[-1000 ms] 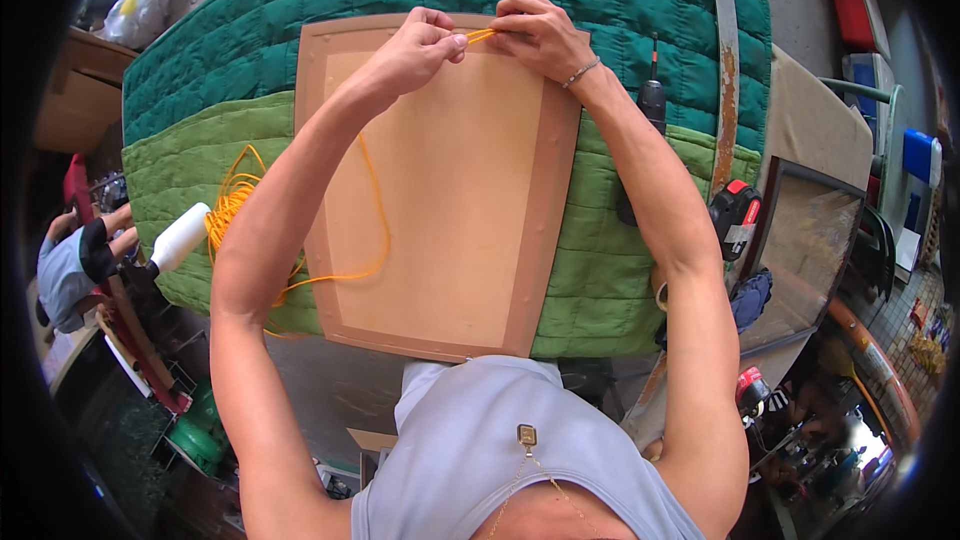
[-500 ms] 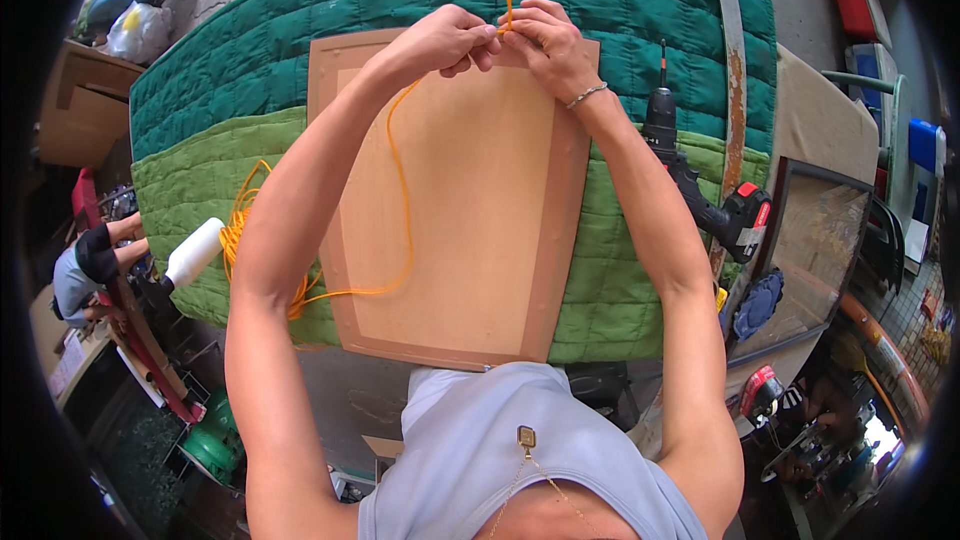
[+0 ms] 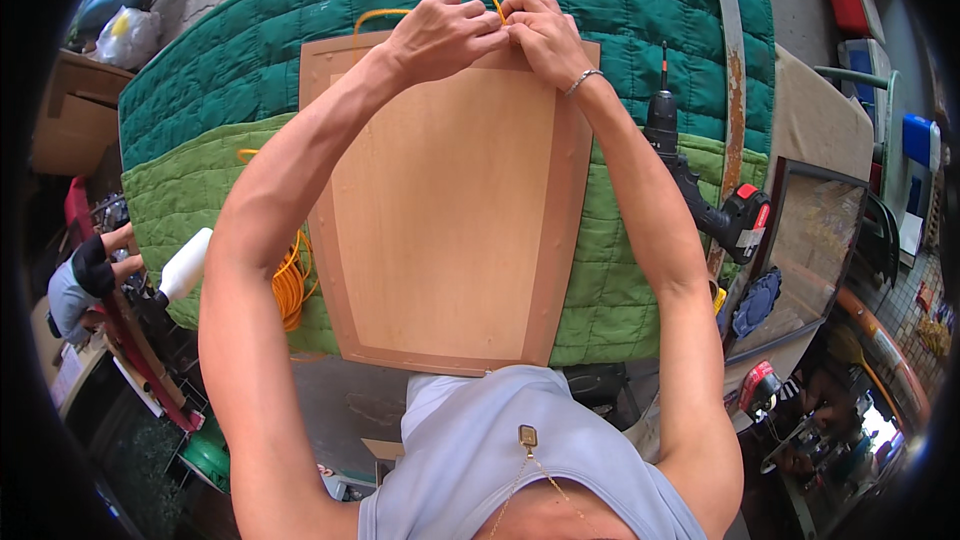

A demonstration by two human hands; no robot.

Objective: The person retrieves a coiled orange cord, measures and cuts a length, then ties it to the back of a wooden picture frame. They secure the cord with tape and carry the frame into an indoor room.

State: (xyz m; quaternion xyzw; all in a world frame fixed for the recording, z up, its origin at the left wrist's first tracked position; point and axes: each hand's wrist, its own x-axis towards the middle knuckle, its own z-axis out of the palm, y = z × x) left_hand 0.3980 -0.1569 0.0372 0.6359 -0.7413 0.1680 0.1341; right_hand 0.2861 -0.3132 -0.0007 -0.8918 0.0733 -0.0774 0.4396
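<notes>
A wooden panel [image 3: 440,210] with a darker, studded border lies flat in front of me. Over its far edge my two hands meet. My left hand [image 3: 445,35] is closed, knuckles up, on an orange cord [image 3: 380,13], which curves out beyond the panel's far left corner. With bent fingers my right hand [image 3: 545,40] pinches the same cord close to its end. That short frayed tip stands up between the hands; the exact grip is partly hidden by fingers. A coil of the cord [image 3: 290,290] rests beside the panel, half covered by my left forearm.
Under the panel is a quilted blanket [image 3: 620,310] in two greens. A cordless drill [image 3: 690,170] lies to the right, near a rusty metal bar [image 3: 735,90]. At the left edge is a white bottle [image 3: 185,265]. Another person [image 3: 75,285] is farther left.
My left hand has rolled over and moved slightly left. The cord that trailed across the panel has left its surface and now loops past the far edge. The cord's tip leans left.
</notes>
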